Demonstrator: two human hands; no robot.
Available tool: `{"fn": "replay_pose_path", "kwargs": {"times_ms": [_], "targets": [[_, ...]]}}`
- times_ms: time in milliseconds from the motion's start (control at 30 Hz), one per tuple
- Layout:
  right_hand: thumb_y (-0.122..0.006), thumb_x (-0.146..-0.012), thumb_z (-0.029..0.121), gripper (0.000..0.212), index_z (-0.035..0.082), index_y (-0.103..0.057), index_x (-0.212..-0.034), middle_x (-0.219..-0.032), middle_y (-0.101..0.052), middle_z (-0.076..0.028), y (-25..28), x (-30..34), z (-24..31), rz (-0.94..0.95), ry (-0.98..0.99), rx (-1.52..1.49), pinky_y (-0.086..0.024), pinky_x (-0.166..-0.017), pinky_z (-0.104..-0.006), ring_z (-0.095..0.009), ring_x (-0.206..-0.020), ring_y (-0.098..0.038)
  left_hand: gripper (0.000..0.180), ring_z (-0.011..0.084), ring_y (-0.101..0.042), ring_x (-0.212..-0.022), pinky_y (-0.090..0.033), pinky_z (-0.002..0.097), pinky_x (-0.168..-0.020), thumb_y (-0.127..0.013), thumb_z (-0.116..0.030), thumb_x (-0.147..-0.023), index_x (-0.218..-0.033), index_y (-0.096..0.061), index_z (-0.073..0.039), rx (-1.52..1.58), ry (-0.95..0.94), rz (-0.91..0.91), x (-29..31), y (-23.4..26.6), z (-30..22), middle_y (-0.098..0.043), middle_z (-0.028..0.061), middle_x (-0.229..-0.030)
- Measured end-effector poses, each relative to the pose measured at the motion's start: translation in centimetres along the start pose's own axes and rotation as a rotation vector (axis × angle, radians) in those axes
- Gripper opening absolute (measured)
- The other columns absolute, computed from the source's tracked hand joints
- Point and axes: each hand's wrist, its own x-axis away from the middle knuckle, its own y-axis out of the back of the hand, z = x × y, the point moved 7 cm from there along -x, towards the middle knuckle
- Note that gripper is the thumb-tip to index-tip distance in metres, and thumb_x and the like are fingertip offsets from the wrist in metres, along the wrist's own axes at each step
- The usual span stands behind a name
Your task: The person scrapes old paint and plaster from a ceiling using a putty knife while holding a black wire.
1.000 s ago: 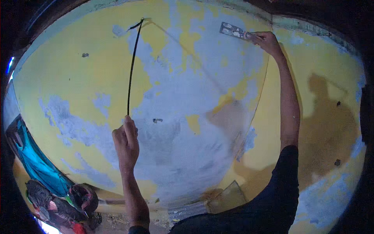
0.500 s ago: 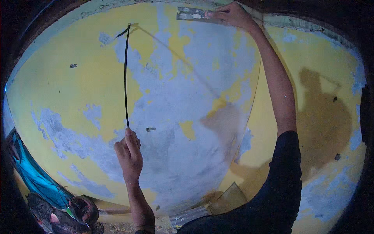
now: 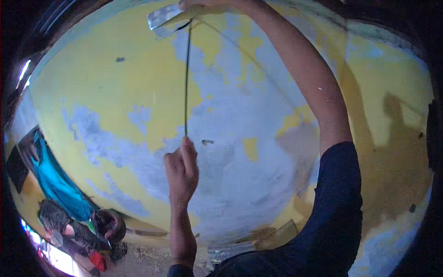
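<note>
L hand (image 3: 181, 170) pinches black cord (image 3: 186, 78) low end, running vertical to R hand (image 3: 207, 5) gripping metal scraper (image 3: 162, 17) overhead.

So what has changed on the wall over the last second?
The right hand has carried the flat scraper blade leftward along the top of the wall, up to the upper end of the black cord. The left hand keeps its grip on the cord's lower end, held taut and vertical as before.
</note>
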Motion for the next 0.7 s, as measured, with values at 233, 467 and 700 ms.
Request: {"fn": "replay_pose_path", "kwargs": {"times_ms": [233,467,700], "targets": [[-0.074,-0.076,0.033,0.046,-0.011,-0.064,-0.077,-0.068,-0.064,-0.022,-7.5,-8.7,11.9,-0.39,0.324,0.089,-0.052,-0.059,-0.0449,-0.034,-0.059,-0.063,0.054,0.0108,-0.031,-0.051,-0.03,0.0317,-0.047,-0.038,-0.035,-0.106,-0.065,-0.039,0.0,-0.2,-0.112,0.032,-0.4,0.6,-0.8,-0.035,0.0033,-0.054],[-0.065,-0.079,0.026,0.027,0.006,-0.071,-0.097,-0.097,-0.071,-0.016,-14.1,-11.0,18.1,-0.399,0.284,0.115,-0.053,-0.079,-0.049,-0.03,-0.095,-0.069,0.054,0.0149,-0.023,-0.051,-0.026,0.0378,-0.046,-0.037,-0.03,-0.107,-0.063,-0.036,0.001,-0.088,0.02,0.049,-1.2,0.2,1.2,-0.027,0.0071,-0.051],[-0.073,-0.075,0.032,0.038,-0.003,-0.065,-0.064,-0.055,-0.057,-0.011,-2.1,-2.1,5.3,-0.152,0.041,0.115,-0.045,-0.05,-0.0404,-0.025,-0.047,-0.054,0.054,0.0101,-0.033,-0.055,-0.029,0.0304,-0.05,-0.037,-0.037,-0.106,-0.064,-0.038,-0.003,-0.212,-0.17,0.072,-0.5,-1.3,1.1,-0.035,0.0004,-0.057]]}}
